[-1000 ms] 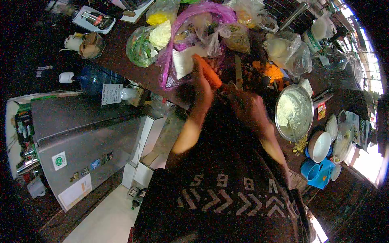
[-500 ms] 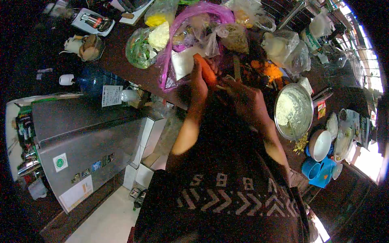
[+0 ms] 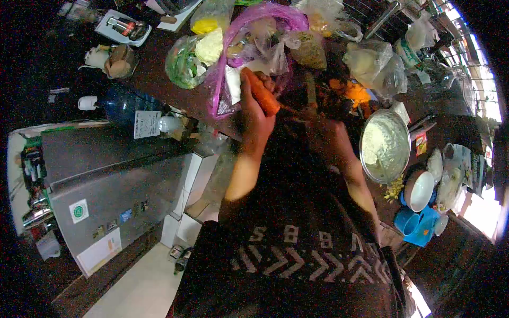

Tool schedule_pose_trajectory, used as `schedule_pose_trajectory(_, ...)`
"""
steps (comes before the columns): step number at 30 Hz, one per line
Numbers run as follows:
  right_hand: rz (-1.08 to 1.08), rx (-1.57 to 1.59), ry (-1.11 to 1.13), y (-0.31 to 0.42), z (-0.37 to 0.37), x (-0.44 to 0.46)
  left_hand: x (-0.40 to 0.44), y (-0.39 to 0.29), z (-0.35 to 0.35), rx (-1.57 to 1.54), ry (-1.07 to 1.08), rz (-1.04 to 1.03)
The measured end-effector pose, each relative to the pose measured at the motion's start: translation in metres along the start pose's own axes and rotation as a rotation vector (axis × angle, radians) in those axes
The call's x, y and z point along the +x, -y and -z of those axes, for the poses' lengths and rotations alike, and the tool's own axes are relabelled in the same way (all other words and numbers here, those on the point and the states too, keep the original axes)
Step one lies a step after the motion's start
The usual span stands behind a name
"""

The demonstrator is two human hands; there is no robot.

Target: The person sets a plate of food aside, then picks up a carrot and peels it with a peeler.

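Observation:
My left hand [image 3: 256, 117] is wrapped round an orange carrot [image 3: 263, 94], which tilts with its lower end toward me. To its right, my right hand [image 3: 324, 131] is closed and partly blurred. A thin, dark orange-brown piece reaches from near the carrot's lower end toward those fingers; whether it is a tool or a strip of peel I cannot tell. Beyond the hands, a pink plastic bag [image 3: 229, 47] lies open with clear bags inside. Orange peelings [image 3: 358, 94] lie on the dark table to the right.
A metal bowl [image 3: 398, 168] of white powder stands right of my right hand. Further right are a white bowl [image 3: 420, 192] and a blue cup [image 3: 406, 220]. A bag of green vegetables [image 3: 183, 66] sits at the back left. A grey fridge [image 3: 119, 185] stands at left.
The carrot has shifted slightly left and toward me, showing more of its length. My right hand has moved a little toward me and away from the carrot, blurring.

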State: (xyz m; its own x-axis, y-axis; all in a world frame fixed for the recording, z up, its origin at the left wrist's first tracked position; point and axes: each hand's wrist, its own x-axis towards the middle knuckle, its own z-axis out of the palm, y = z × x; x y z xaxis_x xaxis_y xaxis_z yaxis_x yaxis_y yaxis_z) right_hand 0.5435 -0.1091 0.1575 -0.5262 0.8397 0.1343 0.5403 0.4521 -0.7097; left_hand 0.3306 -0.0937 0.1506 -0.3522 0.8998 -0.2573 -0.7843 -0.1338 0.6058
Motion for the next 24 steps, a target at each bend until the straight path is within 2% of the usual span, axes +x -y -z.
schedule_pose_trajectory(4,-0.169,0.082,0.004,0.023,0.014,0.011,0.008,0.027,0.023,0.090,0.003,0.092)
schedule_pose_trajectory(6,-0.162,0.117,-0.029,0.020,0.009,0.009,0.013,0.031,0.030,0.086,0.010,0.114)
schedule_pose_trajectory(8,-0.159,0.124,-0.063,0.022,0.005,0.007,0.019,0.017,0.034,1.070,0.241,-0.093)
schedule_pose_trajectory(9,-0.159,0.119,-0.085,0.022,0.003,0.006,0.020,0.026,0.049,1.070,0.242,-0.092)
schedule_pose_trajectory(10,-0.160,0.119,-0.085,0.019,0.001,0.005,0.022,0.042,0.076,1.446,0.454,-0.498)
schedule_pose_trajectory(12,-0.127,0.129,-0.137,0.013,-0.005,0.001,0.017,0.043,0.080,1.789,0.671,-0.932)
schedule_pose_trajectory(14,-0.143,0.140,-0.138,0.014,-0.005,-0.001,0.002,0.021,0.043,1.215,0.364,0.010)
schedule_pose_trajectory(18,-0.200,0.057,-0.130,0.018,-0.004,-0.001,-0.006,0.014,0.027,1.264,0.361,-0.054)
schedule_pose_trajectory(21,-0.165,0.057,-0.152,0.014,-0.008,-0.003,-0.014,-0.001,0.005,1.510,0.287,-0.068)
schedule_pose_trajectory(23,-0.176,0.030,-0.144,0.011,-0.010,-0.004,0.005,0.024,0.039,1.283,0.399,0.051)
schedule_pose_trajectory(24,-0.187,0.003,-0.135,0.010,-0.010,-0.004,0.002,0.027,0.039,1.284,0.401,0.051)
